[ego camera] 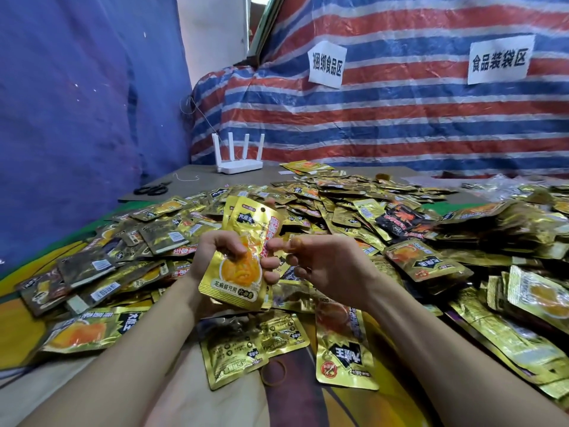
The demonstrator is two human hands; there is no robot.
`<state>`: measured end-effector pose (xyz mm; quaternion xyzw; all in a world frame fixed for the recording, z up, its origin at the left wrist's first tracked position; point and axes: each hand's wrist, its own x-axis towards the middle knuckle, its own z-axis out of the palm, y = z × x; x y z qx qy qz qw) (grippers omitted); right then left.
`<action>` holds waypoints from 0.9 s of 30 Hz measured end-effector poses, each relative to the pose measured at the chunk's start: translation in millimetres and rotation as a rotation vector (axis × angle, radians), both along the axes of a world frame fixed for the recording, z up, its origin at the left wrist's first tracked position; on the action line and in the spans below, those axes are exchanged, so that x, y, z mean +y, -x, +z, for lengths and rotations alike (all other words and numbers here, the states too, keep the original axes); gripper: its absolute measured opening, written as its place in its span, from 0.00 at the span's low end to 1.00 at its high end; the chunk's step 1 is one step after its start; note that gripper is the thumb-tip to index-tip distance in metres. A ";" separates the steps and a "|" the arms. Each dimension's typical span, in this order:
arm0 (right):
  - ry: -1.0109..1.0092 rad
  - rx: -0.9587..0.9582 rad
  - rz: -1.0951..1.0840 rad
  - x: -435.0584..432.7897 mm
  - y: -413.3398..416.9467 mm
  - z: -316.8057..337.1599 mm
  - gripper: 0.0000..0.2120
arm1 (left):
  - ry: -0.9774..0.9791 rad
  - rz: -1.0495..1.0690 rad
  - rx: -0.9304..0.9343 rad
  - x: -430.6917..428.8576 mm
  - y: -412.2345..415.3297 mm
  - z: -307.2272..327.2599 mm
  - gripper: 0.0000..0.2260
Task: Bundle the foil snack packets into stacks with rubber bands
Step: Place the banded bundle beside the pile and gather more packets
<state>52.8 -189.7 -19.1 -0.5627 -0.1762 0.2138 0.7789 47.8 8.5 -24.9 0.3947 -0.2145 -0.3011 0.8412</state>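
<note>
My left hand [215, 257] grips a small stack of gold foil snack packets [243, 263], held upright above the pile. My right hand [320, 263] is just to the right of the stack, its fingers curled and pinching a tan rubber band [297, 241] near the stack's edge. A loose rubber band [273, 371] lies on the cloth below, between single packets. A wide heap of gold packets [338, 211] spreads across the surface in front of me.
Black scissors [152, 189] and a white router [239, 163] sit on grey board at the back left. A striped tarp with two paper signs hangs behind. A blue sheet stands at the left. Clear plastic bags [505, 186] lie at the far right.
</note>
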 end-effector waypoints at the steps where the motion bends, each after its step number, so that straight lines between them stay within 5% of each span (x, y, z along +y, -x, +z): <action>1: -0.035 0.007 0.028 -0.6 1.3 1.7 0.08 | 0.002 -0.013 -0.008 0.1 0.7 0.2 0.17; 9: -0.401 0.018 -0.111 -1.2 4.3 8.4 0.13 | 0.014 -0.024 -0.040 -10.7 3.2 0.3 0.19; 16: -0.404 -0.038 -0.180 0.2 -3.9 0.5 0.16 | -0.174 0.194 -0.031 -9.4 5.9 0.2 0.18; 19: -0.290 -0.104 -0.229 -2.4 -2.4 -0.9 0.20 | -0.215 0.447 0.005 -10.5 2.6 -1.6 0.24; 24: 0.024 -0.244 -0.253 5.4 0.9 -10.8 0.25 | -0.201 0.883 -0.013 -14.4 -6.5 -5.4 0.13; 27: 0.159 -0.327 -0.288 10.6 3.1 -11.0 0.29 | -0.185 1.035 -0.027 -13.9 -8.2 -6.9 0.29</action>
